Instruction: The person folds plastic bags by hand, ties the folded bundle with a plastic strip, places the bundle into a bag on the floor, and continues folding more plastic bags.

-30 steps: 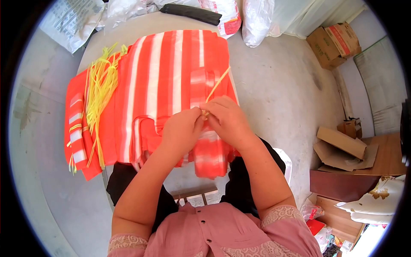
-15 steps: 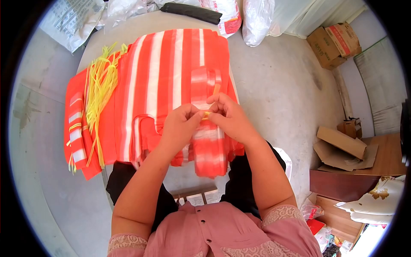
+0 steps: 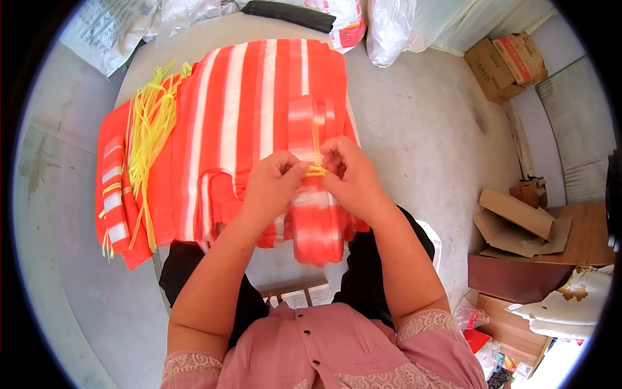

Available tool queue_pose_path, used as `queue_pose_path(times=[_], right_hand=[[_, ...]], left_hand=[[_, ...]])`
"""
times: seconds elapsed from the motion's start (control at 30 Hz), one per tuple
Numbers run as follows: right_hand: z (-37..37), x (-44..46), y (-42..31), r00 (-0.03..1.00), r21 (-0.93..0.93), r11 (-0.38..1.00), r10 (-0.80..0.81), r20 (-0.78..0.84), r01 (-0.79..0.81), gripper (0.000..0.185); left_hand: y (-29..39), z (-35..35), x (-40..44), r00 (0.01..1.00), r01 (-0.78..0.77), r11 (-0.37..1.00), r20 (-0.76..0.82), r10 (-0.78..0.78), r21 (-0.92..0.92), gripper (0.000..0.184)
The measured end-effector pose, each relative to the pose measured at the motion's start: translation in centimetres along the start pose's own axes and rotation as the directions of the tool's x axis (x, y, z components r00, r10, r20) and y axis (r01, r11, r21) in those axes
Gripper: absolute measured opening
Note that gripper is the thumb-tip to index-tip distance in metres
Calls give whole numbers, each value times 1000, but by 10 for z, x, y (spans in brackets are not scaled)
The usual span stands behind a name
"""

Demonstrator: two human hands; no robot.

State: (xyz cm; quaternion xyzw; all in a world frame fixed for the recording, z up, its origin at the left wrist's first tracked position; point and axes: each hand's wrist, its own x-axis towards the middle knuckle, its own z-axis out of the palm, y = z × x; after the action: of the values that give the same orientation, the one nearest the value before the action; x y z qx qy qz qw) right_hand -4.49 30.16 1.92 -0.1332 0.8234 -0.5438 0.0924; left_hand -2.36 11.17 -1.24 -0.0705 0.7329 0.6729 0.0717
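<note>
A folded red-and-white plastic bundle [image 3: 317, 227] lies at the right of a larger stack of striped red-and-white plastic [image 3: 249, 110]. Around the bundle's middle runs a yellow strip [image 3: 315, 170], one end of it pointing up. My left hand [image 3: 275, 185] pinches the strip from the left side. On the right, my right hand [image 3: 346, 175] has thumb and fingers closed on the same strip, a small gap from the left hand. Loose yellow strips [image 3: 150, 133] lie in a bunch on the stack's left part, beside a small tied roll [image 3: 113, 194].
A black roll [image 3: 288, 15] and white plastic bags [image 3: 391, 29] are at the far edge of the table [image 3: 201, 37]. Cardboard boxes [image 3: 505, 68] stand on the floor at the right, with an opened carton [image 3: 518, 223] on a brown cabinet [image 3: 518, 279].
The hands have moved slightly apart, and more of the yellow strip shows between them. Its loose end, earlier slanting up to the right, now points nearly straight up.
</note>
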Motion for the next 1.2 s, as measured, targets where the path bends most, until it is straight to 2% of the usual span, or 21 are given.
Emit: queue_pose_path(times=[0.1, 0.2, 0.3, 0.4, 0.5, 0.6, 0.7, 0.9, 1.0, 1.1, 1.13, 1.2], right_hand=[[-6, -3, -2, 996, 12, 997, 73, 44, -73, 29], [-15, -9, 3, 997, 2, 999, 51, 53, -51, 26], [-19, -9, 9, 993, -21, 997, 70, 95, -68, 23], [-22, -9, 5, 995, -33, 994, 101, -9, -102, 23], [-23, -5, 4, 992, -189, 974, 124, -3, -122, 36], [-19, 0, 2, 977, -310, 933, 207, 51, -182, 51], [-18, 1, -4, 964, -274, 931, 262, 38, -242, 58], [-13, 3, -9, 975, -260, 940, 223, -26, -222, 63], [-13, 10, 0, 962, -184, 945, 272, -9, -268, 66], [-16, 15, -10, 945, -170, 932, 327, 9, -321, 62], [-15, 12, -16, 958, 17, 959, 282, 55, -283, 61], [-9, 5, -29, 977, 389, 897, 175, 125, -211, 59]], left_hand=[[1, -3, 3, 989, -74, 960, -107, 106, 269, 18], [2, -12, 8, 951, -155, 783, -124, 284, 602, 15], [2, -8, 6, 927, -196, 728, -117, 356, 657, 15], [16, -6, -3, 936, -120, 816, -209, 282, 565, 16], [19, -13, -14, 984, -133, 875, -42, 172, 466, 21], [5, -12, -22, 981, -189, 888, 32, 193, 418, 24], [2, -13, -27, 973, -228, 870, 59, 225, 436, 28], [8, -16, -26, 996, -74, 955, 62, 58, 286, 27], [8, -20, -28, 996, -21, 975, 89, 1, 222, 27], [5, -23, -30, 983, 52, 999, 177, -54, 12, 36], [8, -23, -33, 975, 133, 986, 190, -112, -103, 39], [15, -24, -40, 946, 292, 900, 234, -223, -323, 45]])
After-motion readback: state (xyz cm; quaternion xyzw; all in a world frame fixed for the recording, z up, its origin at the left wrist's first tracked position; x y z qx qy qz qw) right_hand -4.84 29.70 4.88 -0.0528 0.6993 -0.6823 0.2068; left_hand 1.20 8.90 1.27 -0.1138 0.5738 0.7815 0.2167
